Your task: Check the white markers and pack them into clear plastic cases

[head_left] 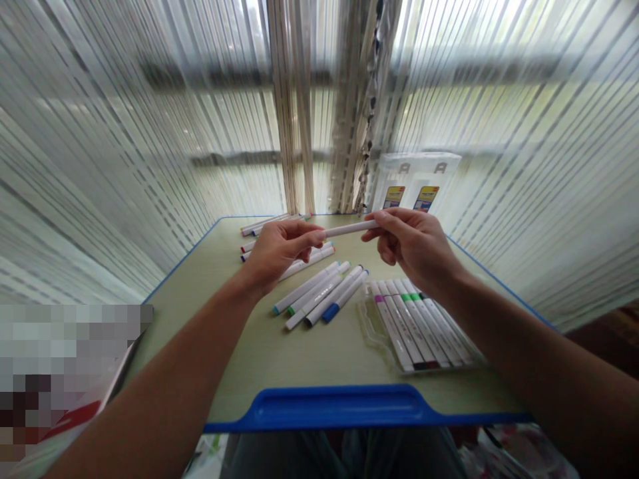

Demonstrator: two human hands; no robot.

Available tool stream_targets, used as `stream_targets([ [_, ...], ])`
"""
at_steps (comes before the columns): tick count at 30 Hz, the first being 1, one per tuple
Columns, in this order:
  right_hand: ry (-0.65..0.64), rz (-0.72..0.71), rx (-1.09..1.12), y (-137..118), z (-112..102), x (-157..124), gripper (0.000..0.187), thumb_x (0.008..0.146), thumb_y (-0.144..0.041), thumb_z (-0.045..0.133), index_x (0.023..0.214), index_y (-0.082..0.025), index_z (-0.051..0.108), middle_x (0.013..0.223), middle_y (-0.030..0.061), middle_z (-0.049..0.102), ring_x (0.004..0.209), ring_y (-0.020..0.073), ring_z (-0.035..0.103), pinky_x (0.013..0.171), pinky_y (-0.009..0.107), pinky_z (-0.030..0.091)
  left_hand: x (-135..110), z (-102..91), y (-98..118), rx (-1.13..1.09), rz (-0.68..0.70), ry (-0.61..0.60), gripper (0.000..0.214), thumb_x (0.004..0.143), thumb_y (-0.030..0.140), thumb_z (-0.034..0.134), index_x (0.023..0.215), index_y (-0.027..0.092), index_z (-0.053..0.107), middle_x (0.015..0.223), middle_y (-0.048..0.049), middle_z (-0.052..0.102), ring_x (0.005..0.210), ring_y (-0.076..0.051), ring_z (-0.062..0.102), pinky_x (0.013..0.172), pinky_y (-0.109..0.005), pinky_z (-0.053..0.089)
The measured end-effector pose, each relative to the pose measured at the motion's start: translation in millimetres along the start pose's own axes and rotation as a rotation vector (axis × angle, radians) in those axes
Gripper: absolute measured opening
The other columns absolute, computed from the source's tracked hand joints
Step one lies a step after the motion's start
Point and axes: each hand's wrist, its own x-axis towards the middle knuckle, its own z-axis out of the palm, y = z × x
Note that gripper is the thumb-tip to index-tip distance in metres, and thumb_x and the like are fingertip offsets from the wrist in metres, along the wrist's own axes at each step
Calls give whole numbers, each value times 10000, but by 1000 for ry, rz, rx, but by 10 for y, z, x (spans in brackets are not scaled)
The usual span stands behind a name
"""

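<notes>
A white marker (350, 229) is held level above the table, one end in each hand. The fingertips of my left hand (279, 251) pinch its left end, and my right hand (410, 238) grips the other end between thumb and fingers. Both ends are hidden by the fingers. Below lies a loose fan of white markers (319, 296) with coloured ends in blue, green and black. More markers (272, 226) lie behind my left hand, partly covered by it. Under my right forearm sits a clear plastic case (372, 326) with a row of markers (412, 326) in it.
The pale table (200, 279) has a blue rim and a blue front tray (334, 404). At the far right stands a clear case lid (419, 174) with yellow labels, against string curtains (224, 120). A blurred-out patch (60, 372) covers the lower left.
</notes>
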Motion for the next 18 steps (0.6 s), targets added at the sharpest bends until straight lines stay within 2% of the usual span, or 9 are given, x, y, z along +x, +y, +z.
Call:
stream_targets([
  [5, -26, 4, -47, 8, 1, -12, 172, 846, -301, 711, 846, -131, 740, 711, 66, 733, 348, 45, 439, 323, 218, 281, 6, -4, -10, 13, 7, 4, 178, 692, 289, 836, 766, 138, 778, 613, -13, 625, 507, -69, 499, 505, -224, 393],
  [10, -64, -22, -128, -3, 16, -27, 178, 776, -283, 785, 821, -121, 727, 687, 49, 717, 371, 42, 433, 338, 209, 302, 1, 10, -15, 34, 13, -11, 184, 702, 276, 825, 780, 125, 753, 589, 7, 604, 505, -67, 505, 502, -210, 397],
  [16, -63, -23, -293, -27, 39, -57, 269, 689, -323, 859, 781, -118, 712, 517, -35, 569, 394, 53, 416, 354, 201, 277, -20, 41, 14, 82, 40, -80, 180, 721, 266, 815, 754, 112, 729, 664, -21, 671, 525, -69, 541, 527, -207, 432],
  [18, -77, -68, -374, -29, 42, -64, 279, 671, -330, 873, 750, -117, 711, 532, -30, 572, 426, 57, 437, 379, 199, 296, -28, 55, 23, 132, 54, -96, 196, 722, 278, 819, 756, 106, 732, 697, -38, 694, 534, -75, 552, 524, -207, 442],
])
